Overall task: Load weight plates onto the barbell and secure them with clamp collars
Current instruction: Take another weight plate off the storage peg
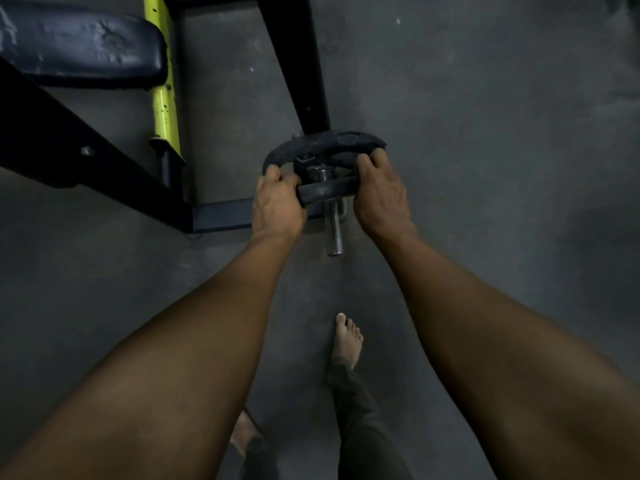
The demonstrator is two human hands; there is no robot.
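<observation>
1. The left hand [277, 202] and the right hand [379, 195] each clench one side of a small dark weight plate [325, 191] threaded on the barbell sleeve [333, 233].
2. The sleeve's steel end sticks out toward the camera; the bar's far part is hidden behind a larger plate [332, 143].
3. Something dark sits between the two plates near the sleeve [306, 160]; dim light makes it unreadable.
4. The bench pad [79, 46] is cut off at the top-left corner.
5. A black upright [301, 64] runs out at the top edge.
6. A bare foot [346, 341] stands on the grey floor [485, 133].
</observation>
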